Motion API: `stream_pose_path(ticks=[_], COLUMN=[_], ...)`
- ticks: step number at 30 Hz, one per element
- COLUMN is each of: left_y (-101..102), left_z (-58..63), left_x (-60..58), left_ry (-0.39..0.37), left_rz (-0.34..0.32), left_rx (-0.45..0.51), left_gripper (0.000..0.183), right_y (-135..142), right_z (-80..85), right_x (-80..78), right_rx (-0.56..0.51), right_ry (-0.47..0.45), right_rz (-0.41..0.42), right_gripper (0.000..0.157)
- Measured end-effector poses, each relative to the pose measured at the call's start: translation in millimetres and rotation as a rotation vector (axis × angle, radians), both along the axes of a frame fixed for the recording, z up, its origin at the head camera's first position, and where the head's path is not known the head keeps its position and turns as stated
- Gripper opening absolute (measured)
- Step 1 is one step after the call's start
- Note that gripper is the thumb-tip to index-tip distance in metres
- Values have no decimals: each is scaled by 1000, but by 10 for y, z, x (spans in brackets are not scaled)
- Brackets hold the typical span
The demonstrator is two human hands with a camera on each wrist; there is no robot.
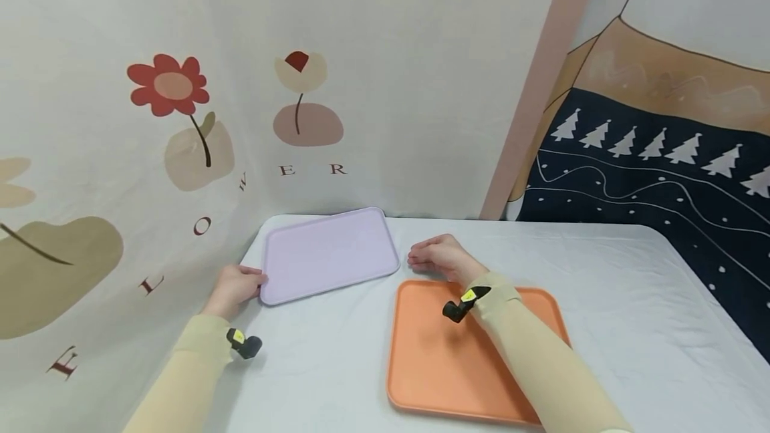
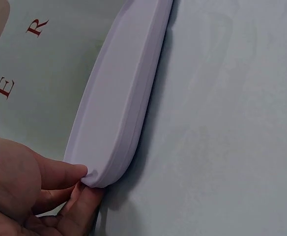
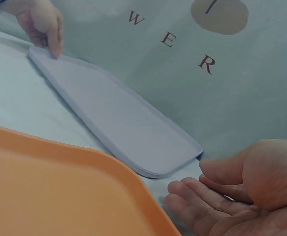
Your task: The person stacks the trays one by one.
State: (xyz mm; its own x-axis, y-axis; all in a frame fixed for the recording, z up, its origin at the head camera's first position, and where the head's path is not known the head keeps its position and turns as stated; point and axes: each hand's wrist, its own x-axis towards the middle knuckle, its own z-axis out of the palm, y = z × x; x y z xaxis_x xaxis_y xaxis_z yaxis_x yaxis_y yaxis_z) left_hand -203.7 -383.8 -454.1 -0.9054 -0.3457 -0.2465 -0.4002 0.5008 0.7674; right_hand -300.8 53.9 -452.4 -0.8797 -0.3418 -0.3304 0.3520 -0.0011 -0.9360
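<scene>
A pale purple tray [image 1: 331, 256] lies at the back left of the white-covered table, its right end angled toward the wall. My left hand [image 1: 234, 288] pinches its near left corner; in the left wrist view the thumb [image 2: 70, 173] is over the rim with fingers beneath. My right hand [image 1: 442, 256] is just off the tray's right end, apart from it, and holds nothing. Its fingers are loosely extended in the right wrist view, the thumb [image 3: 227, 167] above them. Below that hand and forearm is an orange tray [image 1: 433, 366], partly covered by the sleeve.
The table [image 1: 625, 326] has a white cloth and runs back to a hanging cloth [image 1: 421, 85] printed with flowers and letters. A dark cloth with white trees [image 1: 637, 179] hangs at the right. Each wrist wears a small black camera [image 1: 243, 343].
</scene>
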Motion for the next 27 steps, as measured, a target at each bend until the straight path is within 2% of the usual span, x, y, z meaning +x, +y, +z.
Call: stream_pose_path(ticks=[9,18,27], left_y=[24,50,58], left_z=[24,73,93], left_x=[20,54,95], left_ry=[-43,-66,-41], left_rz=[64,108,111], left_rx=[152,202,261], left_gripper=[47,49,52], right_y=[-99,-162,-243], right_z=[-32,-49,-65], right_x=[4,-7,-3], right_rx=[19,37,23], right_ry=[-22,-29,-20], right_rz=[-11,-15,-11], right_gripper=[38,36,33])
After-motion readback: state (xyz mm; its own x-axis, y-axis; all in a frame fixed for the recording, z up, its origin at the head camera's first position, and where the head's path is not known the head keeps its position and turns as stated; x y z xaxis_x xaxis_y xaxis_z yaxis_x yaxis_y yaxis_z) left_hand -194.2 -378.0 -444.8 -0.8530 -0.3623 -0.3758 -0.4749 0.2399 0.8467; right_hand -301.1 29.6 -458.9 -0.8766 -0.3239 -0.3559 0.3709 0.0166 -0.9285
